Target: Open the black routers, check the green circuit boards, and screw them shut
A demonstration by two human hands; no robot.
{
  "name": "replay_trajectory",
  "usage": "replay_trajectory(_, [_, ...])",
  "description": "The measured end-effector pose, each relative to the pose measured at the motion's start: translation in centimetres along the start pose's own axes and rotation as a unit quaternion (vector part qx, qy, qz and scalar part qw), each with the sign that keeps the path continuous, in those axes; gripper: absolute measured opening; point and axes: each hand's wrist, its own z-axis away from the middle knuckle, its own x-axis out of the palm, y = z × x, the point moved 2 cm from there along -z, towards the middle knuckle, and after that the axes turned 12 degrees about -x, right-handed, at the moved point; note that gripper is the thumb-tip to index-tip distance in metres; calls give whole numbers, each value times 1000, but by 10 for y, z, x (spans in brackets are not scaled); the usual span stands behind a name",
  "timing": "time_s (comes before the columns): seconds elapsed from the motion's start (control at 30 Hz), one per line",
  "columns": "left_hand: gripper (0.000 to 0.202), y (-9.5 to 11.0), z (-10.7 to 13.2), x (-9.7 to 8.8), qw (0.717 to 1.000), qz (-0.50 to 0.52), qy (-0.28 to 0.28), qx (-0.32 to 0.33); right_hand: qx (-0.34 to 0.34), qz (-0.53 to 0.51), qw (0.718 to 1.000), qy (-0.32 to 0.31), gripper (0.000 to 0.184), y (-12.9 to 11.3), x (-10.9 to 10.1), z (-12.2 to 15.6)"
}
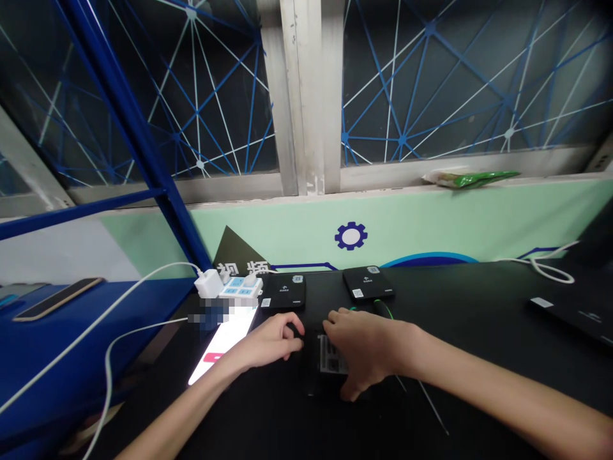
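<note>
A flat black box (313,383) with a printed white label (332,356) lies on the black table in front of me. My right hand (366,348) spans it from above, fingers at the far edge and thumb at the near edge, hiding much of it. To its left, my left hand (275,338) hovers with curled fingers, a gap between thumb and forefinger, and nothing visible in it. Beneath my right wrist lie thin metal shafts (435,409); a black-and-green handle (383,309) shows beyond the wrist. Which shaft belongs to it is hidden.
Two black boxes, one left (283,295) and one right (368,281), lie near the wall. A lit phone (230,342) and a white power strip (242,287) with cables are at left. A dark device (575,319) lies far right; another phone (60,299) rests on the blue surface.
</note>
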Motion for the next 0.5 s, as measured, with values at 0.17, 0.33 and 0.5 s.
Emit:
replay_trajectory(0.17, [14,2,1,0,1000,-15,-18,-10,-14,10,1000,-18,72,-3,-1,2])
replay_trajectory(0.33, [14,3,0,1,999,-18,-31,-12,-15,13,999,-32,67,-6,-5,4])
replay_trajectory(0.5, [14,3,1,1,999,-17,-45,-12,-20,11,999,-32,71,-7,-6,4])
